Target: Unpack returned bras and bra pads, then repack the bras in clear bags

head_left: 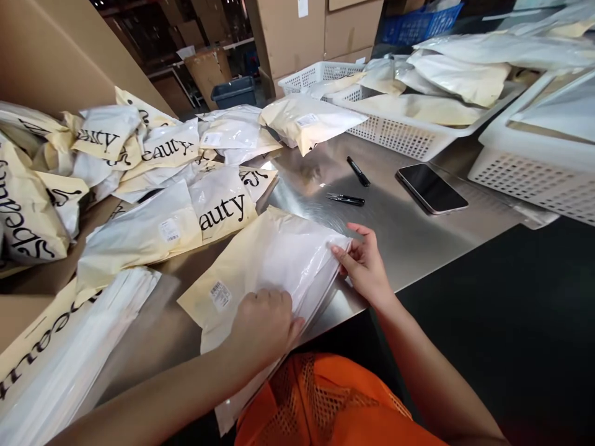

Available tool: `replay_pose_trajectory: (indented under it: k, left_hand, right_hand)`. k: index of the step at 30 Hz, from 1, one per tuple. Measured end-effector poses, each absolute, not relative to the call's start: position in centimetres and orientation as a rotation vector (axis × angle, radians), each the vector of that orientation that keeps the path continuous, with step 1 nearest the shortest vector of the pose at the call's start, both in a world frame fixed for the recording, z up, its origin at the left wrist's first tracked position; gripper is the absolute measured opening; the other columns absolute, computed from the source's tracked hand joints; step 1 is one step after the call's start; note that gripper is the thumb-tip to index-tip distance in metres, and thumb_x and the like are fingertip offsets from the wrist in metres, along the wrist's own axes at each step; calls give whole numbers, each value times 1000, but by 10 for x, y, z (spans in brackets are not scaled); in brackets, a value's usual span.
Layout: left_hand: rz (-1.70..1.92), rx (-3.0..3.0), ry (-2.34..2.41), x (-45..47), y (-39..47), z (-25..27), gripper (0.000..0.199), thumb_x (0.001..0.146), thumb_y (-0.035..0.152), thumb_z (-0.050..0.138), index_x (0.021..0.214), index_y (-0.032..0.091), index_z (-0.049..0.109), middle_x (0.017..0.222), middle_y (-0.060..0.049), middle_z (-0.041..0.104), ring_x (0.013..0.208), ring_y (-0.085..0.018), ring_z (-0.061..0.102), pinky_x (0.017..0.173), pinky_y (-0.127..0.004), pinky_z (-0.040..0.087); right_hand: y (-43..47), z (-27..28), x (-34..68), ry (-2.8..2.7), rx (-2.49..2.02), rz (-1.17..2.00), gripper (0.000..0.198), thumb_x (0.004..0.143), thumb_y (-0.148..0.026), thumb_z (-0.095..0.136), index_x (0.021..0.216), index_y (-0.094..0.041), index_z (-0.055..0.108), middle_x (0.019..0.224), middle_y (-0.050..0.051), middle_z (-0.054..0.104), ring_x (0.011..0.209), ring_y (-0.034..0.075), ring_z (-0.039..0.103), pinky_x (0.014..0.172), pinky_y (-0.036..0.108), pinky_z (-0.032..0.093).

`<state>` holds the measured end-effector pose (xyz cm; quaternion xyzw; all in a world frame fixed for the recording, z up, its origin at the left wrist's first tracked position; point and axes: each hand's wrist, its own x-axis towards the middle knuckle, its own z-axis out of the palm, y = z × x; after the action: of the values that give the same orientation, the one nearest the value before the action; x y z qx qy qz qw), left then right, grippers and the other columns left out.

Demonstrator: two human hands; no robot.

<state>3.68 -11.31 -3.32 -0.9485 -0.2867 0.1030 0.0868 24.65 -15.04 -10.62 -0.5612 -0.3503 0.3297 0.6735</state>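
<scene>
A cream and white plastic mailer bag [274,248] with a small barcode label lies before me at the metal table's near edge. My left hand [264,319] is curled closed on the bag's near side, its fingertips hidden beneath the knuckles. Between thumb and fingers, my right hand [365,263] pinches the right corner of the same bag. More layers of white plastic show under its near edge. Beyond the bag lie small thread snips [346,199] and a black pen [358,171], neither touched by a hand.
Filled mailer bags [139,229] are heaped at the left, with a stack of flat bags [88,347] nearer me. White perforated baskets [395,136] holding bags stand at the back right. A phone [432,188] lies on the metal table [390,229]. Cardboard boxes [297,37] rise behind.
</scene>
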Motion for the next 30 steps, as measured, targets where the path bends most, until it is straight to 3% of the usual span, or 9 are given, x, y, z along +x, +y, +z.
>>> replay_pose_trajectory:
  k: [4,6,10,17,20,23,27,30]
  left_hand:
    - [527,-2790,-904,46,-107,-40,25,80,5,43,82,10,67,75,-14,69,66,-26,67,51,-31,37]
    - [478,-2807,-889,39,-97,-25,26,82,8,42,76,14,66,70,-10,68,61,-24,65,49,-30,31]
    - [-29,-2700,-1022,19,-73,28,31,90,28,40,67,21,59,58,0,61,53,-19,57,49,-29,25]
    - [-253,-2712,-1094,15,-63,53,32,90,29,38,63,20,52,56,3,56,54,-14,52,51,-27,24]
    - [-252,-2726,-1090,17,-60,49,33,90,29,36,62,20,52,56,2,55,53,-13,50,52,-28,22]
    - [-189,-2748,-999,18,-56,50,32,89,28,37,64,20,54,58,1,57,54,-13,50,53,-28,23]
    - [-87,-2650,-1015,13,-52,58,29,87,26,39,69,20,60,64,-1,62,57,-15,53,53,-29,21]
    - [-60,-2625,-1091,2,-44,64,28,87,24,38,72,20,62,70,-2,64,63,-17,56,53,-30,23]
  right_hand:
    - [-149,-107,247,-823,-1243,762,54,84,-45,70,123,-27,38,62,-10,51,44,9,45,43,21,36]
    - [-148,-109,252,-848,-1252,757,52,85,-45,70,122,-27,39,63,-9,51,45,9,47,44,21,38]
    - [-148,-114,265,-917,-1295,702,53,79,-48,75,117,-25,46,64,-9,50,49,11,51,47,24,43]
    - [-177,-103,225,-1176,-1461,-236,32,83,-18,72,110,-28,56,87,0,60,78,17,61,71,33,53]
    - [-172,-95,203,-1722,-1413,-234,43,91,-11,56,130,-28,52,117,8,64,110,23,61,89,39,54]
    - [-136,-90,195,-2150,-1417,-216,52,95,-6,46,143,-24,47,147,11,49,132,31,48,104,53,46]
    - [-97,-83,201,-2358,-1178,-193,35,95,-3,44,118,-17,67,132,11,63,123,31,59,92,50,54]
    - [-116,-73,209,-2243,-933,-103,35,100,-11,41,121,-21,66,124,7,68,127,28,57,99,53,51]
